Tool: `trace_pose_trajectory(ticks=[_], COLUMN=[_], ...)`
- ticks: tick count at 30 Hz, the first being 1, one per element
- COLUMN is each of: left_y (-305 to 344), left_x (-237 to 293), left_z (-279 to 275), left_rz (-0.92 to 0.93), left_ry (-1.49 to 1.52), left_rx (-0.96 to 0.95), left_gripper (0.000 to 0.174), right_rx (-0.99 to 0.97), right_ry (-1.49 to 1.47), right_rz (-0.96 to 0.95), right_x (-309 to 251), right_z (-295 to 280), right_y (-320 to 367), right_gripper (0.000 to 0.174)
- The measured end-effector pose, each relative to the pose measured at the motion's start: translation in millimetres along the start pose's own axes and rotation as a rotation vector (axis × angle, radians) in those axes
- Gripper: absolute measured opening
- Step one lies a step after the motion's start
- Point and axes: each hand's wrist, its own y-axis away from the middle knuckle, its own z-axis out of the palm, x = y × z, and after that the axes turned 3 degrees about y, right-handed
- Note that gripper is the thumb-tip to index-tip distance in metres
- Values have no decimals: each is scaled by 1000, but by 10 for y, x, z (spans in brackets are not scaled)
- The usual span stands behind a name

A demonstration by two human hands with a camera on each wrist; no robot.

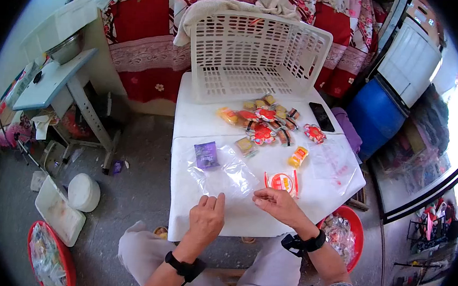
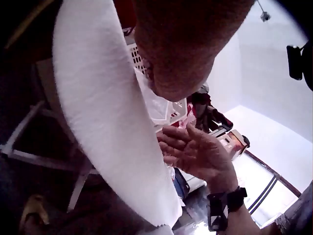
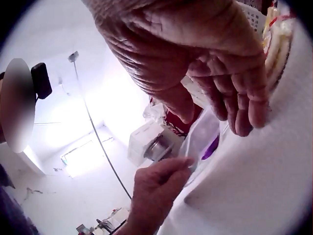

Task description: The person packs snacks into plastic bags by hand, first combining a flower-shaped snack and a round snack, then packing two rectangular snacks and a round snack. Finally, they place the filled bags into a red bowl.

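A clear plastic bag (image 1: 238,171) lies flat on the white-covered table (image 1: 187,214), a purple packet (image 1: 207,155) at its left part. My left hand (image 1: 206,219) is at the bag's near edge; in the right wrist view this hand (image 3: 159,193) pinches the clear plastic (image 3: 201,134) between thumb and finger. At the bag's near right corner is my right hand (image 1: 280,206), its fingers loosely extended. The left wrist view shows that hand (image 2: 198,154) with its palm bare. A red-and-white packet (image 1: 281,183) lies just beyond it.
Small wrapped snacks (image 1: 265,125) are heaped mid-table, with an orange-yellow packet (image 1: 298,157) nearer me. Behind them a white plastic crate (image 1: 256,60) lies on its side. A phone (image 1: 321,117) is at the right. Red tubs (image 1: 357,231) of packets stand on the floor either side.
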Motion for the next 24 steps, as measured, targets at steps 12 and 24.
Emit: trace_pose_trajectory(ticks=[12,24], left_y=[30,52], left_x=[14,10], left_z=[47,91], left_rz=[-26,-61], left_ry=[4,-3], left_rx=[-42,-238], left_gripper=[34,32], right_rx=[256,145], right_ry=[134,473], right_rz=[-89,-340], right_x=[-98,-858], right_z=[-87,-72], right_y=[-34,-1133], right_gripper=[22,28])
